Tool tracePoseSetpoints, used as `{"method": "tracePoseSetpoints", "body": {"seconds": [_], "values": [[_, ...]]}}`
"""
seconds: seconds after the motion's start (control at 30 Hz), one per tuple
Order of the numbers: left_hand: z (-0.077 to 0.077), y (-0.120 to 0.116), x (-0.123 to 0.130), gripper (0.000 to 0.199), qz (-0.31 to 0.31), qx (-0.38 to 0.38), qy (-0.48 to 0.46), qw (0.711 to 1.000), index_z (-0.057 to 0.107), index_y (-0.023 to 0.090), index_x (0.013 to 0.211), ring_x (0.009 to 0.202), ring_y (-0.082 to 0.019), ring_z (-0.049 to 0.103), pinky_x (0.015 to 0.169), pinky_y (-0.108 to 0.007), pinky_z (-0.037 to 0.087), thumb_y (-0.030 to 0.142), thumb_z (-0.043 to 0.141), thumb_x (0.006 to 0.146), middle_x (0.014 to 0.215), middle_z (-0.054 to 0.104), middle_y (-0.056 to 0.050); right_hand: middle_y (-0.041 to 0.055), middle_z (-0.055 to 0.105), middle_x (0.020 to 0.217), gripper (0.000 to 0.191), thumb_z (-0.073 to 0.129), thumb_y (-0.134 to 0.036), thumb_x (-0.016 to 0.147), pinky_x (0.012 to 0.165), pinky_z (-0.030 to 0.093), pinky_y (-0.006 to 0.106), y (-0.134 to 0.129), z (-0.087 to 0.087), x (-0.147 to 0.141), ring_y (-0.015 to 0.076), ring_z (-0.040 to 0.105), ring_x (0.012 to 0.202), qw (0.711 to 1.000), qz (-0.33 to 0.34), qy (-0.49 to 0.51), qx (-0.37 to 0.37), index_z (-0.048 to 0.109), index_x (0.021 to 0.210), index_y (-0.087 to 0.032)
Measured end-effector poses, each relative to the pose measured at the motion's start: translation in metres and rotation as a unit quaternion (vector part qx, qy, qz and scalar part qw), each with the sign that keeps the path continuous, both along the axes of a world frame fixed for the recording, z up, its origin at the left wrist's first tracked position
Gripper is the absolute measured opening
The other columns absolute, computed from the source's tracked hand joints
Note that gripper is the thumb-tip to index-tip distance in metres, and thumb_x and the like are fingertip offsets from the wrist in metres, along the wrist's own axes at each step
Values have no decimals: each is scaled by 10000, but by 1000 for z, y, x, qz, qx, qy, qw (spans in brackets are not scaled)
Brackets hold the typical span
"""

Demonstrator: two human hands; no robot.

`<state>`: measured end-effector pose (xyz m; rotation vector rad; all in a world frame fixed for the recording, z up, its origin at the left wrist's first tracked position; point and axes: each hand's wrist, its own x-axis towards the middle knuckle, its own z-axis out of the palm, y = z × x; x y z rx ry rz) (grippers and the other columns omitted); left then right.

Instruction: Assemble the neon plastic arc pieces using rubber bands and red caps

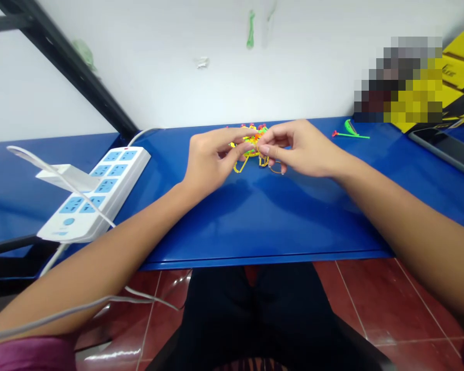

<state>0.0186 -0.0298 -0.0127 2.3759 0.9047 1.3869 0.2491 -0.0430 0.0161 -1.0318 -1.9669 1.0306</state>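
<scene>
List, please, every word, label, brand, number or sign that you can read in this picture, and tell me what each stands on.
No text reads clearly.
Yellow boxes, at right: black lettering, too slanted and blurred to read.
White power strip: faint print below the round blue button, too small to read.

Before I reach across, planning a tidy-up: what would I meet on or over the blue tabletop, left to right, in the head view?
White power strip, left hand, right hand, green stick, dark flat device.
</scene>
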Motion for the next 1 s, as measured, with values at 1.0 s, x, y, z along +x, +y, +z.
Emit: {"method": "tracePoseSetpoints", "body": {"seconds": [1.0], "values": [[1, -10, 12, 348, 13, -62, -110, 992, 792, 190, 995, 617, -151, 739, 491, -257, 575, 535, 747, 977, 932, 816, -60, -5, 666, 657, 297, 689, -383, 993, 475, 469, 265, -8, -12, -12, 130, 594, 528, 997, 53, -60, -19, 648, 759, -204]]}}
